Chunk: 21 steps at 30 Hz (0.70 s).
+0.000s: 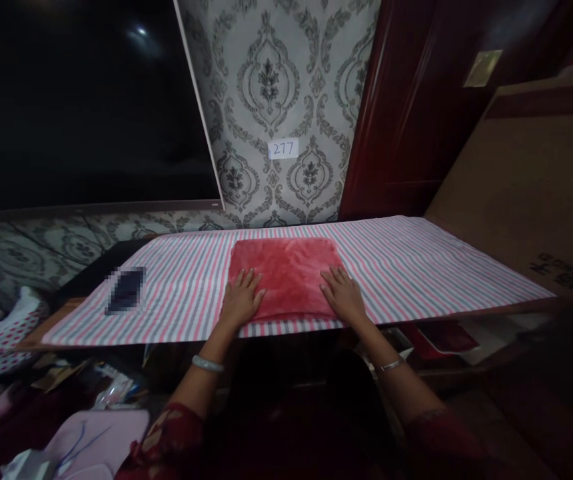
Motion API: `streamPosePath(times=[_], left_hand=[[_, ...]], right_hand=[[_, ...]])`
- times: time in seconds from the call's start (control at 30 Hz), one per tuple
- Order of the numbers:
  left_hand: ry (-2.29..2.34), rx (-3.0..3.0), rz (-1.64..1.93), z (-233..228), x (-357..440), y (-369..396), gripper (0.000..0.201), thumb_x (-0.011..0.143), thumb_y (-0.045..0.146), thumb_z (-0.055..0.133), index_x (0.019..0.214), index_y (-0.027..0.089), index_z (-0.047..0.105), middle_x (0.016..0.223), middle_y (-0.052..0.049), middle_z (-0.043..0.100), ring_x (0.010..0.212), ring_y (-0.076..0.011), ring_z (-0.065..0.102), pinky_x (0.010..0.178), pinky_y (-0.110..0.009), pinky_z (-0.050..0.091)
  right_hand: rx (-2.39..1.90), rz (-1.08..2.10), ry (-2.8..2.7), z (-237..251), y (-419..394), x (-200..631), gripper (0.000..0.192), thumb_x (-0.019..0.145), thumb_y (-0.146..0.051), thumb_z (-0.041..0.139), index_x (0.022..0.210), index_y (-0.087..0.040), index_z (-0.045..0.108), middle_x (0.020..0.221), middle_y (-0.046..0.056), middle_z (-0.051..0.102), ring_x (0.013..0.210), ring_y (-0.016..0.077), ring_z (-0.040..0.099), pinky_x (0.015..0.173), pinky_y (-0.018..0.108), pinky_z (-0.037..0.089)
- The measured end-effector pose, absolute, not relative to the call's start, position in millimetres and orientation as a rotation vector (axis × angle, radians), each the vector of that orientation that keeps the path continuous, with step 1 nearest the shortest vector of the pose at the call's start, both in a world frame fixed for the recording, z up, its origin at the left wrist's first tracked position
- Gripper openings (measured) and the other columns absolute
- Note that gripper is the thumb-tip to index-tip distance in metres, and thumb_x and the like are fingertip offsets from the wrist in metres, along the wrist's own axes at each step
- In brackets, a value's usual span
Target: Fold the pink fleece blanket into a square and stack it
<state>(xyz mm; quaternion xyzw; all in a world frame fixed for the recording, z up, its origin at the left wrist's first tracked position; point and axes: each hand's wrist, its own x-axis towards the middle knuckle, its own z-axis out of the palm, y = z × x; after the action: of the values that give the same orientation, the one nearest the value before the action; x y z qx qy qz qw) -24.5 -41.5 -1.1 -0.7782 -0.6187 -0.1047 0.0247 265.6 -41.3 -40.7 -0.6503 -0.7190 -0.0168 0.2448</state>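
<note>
Both hands flat, left hand [240,298], right hand [342,294], pressing red towel [286,270]

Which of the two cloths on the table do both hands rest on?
The plain red cloth, under the left hand and right hand; it lies folded on the striped cloth.

Striped cloth [416,267], numbered label [283,148] on patterned wallpaper [276,80], cardboard box [531,187]
</note>
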Motion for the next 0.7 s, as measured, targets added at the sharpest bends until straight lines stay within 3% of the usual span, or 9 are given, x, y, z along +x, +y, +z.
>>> streamPosePath(times=[0.17, 0.27, 0.4, 0.5, 0.6, 0.7], left_hand=[[-1.998, -2.292, -0.452, -2, -24, -48, 0.054, 0.101, 0.04, 0.037, 0.151, 0.023, 0.048, 0.164, -0.011, 0.033, 0.153, -0.0383, 0.022, 0.115, -0.063, 0.033], [-2.091, -2.226, -0.502, -4, -26, -50, 0.055, 0.1, 0.041, 0.038, 0.151, 0.024, 0.047, 0.165, -0.013, 0.03, 0.148, -0.042, 0.031, 0.109, -0.062, 0.041], [-2.2, -2.16, -0.574, -8, -32, -50, 0.056, 0.101, 0.04, 0.035, 0.153, 0.02, 0.045, 0.165, -0.021, 0.027, 0.135, -0.0372, 0.051, 0.104, -0.055, 0.047], [-2.274, -2.144, -0.694, -11, -40, -45, 0.057, 0.1, 0.038, 0.038, 0.154, 0.016, 0.041, 0.161, -0.024, 0.033, 0.132, -0.036, 0.055, 0.107, -0.054, 0.045], [-2.419, -2.19, -0.973, -11, -52, -36, 0.067, 0.095, 0.035, 0.052, 0.156, 0.013, 0.035, 0.156, -0.023, 0.044, 0.137, -0.035, 0.051, 0.113, -0.052, 0.04], [-2.713, -2.158, -1.578, -6, -64, -31, 0.082, 0.091, 0.036, 0.061, 0.159, 0.01, 0.023, 0.15, -0.022, 0.051, 0.133, -0.0302, 0.056, 0.108, -0.043, 0.047]], right_hand=[[-1.818, 0.042, -1.735, -50, -40, 273, 0.057, 0.098, -0.039, 0.044, 0.149, -0.013, 0.048, 0.161, 0.02, 0.034, 0.146, 0.0351, 0.036, 0.113, 0.052, 0.037], [-1.858, 0.128, -1.635, -54, -39, 274, 0.065, 0.096, -0.039, 0.045, 0.154, -0.01, 0.039, 0.16, 0.022, 0.035, 0.142, 0.036, 0.041, 0.112, 0.05, 0.038], [-1.803, 0.175, -1.587, -58, -36, 276, 0.067, 0.093, -0.04, 0.045, 0.153, -0.011, 0.04, 0.156, 0.02, 0.043, 0.143, 0.0354, 0.041, 0.113, 0.052, 0.038], [-1.721, 0.24, -1.523, -62, -31, 282, 0.07, 0.09, -0.042, 0.045, 0.151, -0.007, 0.042, 0.153, 0.021, 0.047, 0.141, 0.0345, 0.044, 0.115, 0.05, 0.037], [-1.698, 0.414, -1.39, -66, -25, 292, 0.074, 0.088, -0.046, 0.047, 0.151, -0.008, 0.044, 0.147, 0.02, 0.054, 0.136, 0.0335, 0.051, 0.114, 0.049, 0.039], [-1.7, 0.596, -1.235, -69, -19, 305, 0.075, 0.085, -0.05, 0.051, 0.15, -0.014, 0.046, 0.142, 0.017, 0.059, 0.133, 0.0311, 0.055, 0.111, 0.045, 0.043]])
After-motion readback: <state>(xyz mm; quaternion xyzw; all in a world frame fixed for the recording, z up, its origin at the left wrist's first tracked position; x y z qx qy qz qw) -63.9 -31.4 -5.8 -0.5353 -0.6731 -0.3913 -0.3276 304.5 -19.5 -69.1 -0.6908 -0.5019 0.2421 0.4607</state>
